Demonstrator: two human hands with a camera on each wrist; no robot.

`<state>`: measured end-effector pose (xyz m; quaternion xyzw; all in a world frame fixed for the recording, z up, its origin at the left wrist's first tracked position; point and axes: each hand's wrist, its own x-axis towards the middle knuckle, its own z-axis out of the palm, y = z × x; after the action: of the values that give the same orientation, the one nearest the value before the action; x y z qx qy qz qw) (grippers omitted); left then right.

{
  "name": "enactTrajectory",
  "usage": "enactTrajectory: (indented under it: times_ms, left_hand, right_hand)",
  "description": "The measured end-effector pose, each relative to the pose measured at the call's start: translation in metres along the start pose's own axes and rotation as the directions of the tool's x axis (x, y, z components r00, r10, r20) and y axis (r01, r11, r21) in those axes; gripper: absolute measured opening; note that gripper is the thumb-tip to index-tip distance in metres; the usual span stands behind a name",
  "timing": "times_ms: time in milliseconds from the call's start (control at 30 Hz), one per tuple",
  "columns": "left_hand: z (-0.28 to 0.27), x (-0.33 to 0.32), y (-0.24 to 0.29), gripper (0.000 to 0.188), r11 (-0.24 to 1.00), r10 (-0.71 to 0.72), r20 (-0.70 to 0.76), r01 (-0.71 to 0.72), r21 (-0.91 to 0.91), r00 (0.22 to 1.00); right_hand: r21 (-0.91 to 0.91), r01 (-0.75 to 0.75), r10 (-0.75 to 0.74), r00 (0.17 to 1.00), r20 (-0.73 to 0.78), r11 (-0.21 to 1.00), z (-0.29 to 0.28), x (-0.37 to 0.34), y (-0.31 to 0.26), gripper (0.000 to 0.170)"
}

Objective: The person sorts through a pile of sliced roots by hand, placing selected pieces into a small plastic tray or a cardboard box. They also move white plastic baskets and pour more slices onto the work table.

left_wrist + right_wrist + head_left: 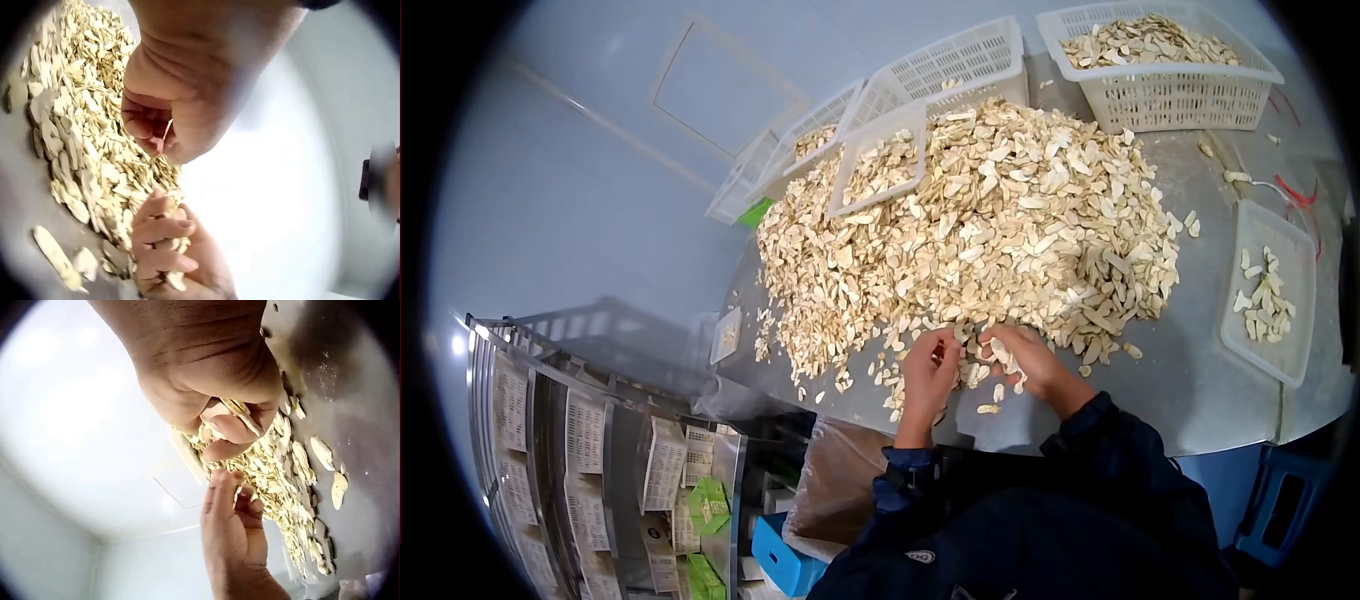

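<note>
Pale dried slices [1020, 210] lie in a large heap on a metal table. At the heap's near edge, the right hand [1025, 362] holds several slices in its curled fingers; in the right wrist view these slices [240, 414] show between palm and fingers. Just to its left is the left hand [930, 375], its fingers curled and thumb near the fingertips. A thin pale edge shows at the left hand's fingers [153, 134] in the left wrist view, too small to identify. The hands are close together, with a small gap.
White baskets [1180, 95] with slices stand along the back. A shallow tray [1305, 300] with a few slices lies at the right, a small one [726, 335] at the left. Loose slices lie on the table [1180, 400]. Racks, a lined bin [835, 480] and blue stools are below.
</note>
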<state>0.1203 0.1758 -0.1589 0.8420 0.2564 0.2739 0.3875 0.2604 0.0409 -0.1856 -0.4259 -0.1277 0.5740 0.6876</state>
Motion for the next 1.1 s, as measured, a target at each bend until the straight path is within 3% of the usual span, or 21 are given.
enactTrajectory:
  times_ms: [100,200,333,467,567,667,767,867,1100]
  left_hand:
    - [0.009,0.001,-0.018,0.017,0.942,0.153,0.075,-0.168,0.29,0.985]
    - [0.011,-0.008,-0.021,0.022,0.918,0.084,0.156,-0.138,0.373,0.984]
    - [0.012,-0.026,-0.007,0.025,0.9,-0.069,0.248,-0.046,0.433,0.966]
    - [0.007,-0.035,-0.035,0.028,0.916,0.065,0.167,-0.125,0.381,0.984]
    - [0.0,-0.04,-0.033,0.028,0.952,-0.08,0.131,0.037,0.305,0.988]
    - [-0.005,-0.041,-0.028,0.026,0.961,-0.265,0.133,0.25,0.118,0.955]
    - [-0.003,-0.043,-0.053,0.026,0.896,-0.321,0.196,0.364,-0.254,0.927]
    - [0.001,-0.042,-0.055,0.027,0.826,-0.326,0.234,0.396,-0.4,0.916]
    - [0.009,-0.042,-0.043,0.028,0.789,-0.329,0.238,0.404,-0.463,0.914]
  right_hand:
    - [-0.047,0.04,-0.04,0.999,-0.009,0.998,-0.008,0.007,0.004,0.027]
    - [-0.047,0.053,-0.054,0.998,-0.026,0.997,-0.01,0.006,0.004,0.024]
    - [-0.037,0.03,-0.033,0.997,-0.069,0.999,-0.01,0.008,0.004,0.023]
    - [-0.039,0.023,-0.026,0.996,-0.081,0.999,-0.01,0.01,0.006,0.023]
    - [-0.061,0.025,-0.03,0.995,-0.091,0.998,-0.008,0.008,0.005,0.023]
    - [-0.057,0.033,-0.038,0.995,-0.088,0.998,-0.009,0.008,0.006,0.024]
    - [-0.15,0.042,-0.056,0.994,-0.091,0.988,-0.009,0.012,0.011,0.026]
    - [-0.273,0.071,-0.078,0.997,-0.016,0.959,-0.009,0.014,0.018,0.028]
    - [-0.381,0.199,-0.181,0.98,0.082,0.903,-0.008,0.015,0.03,0.029]
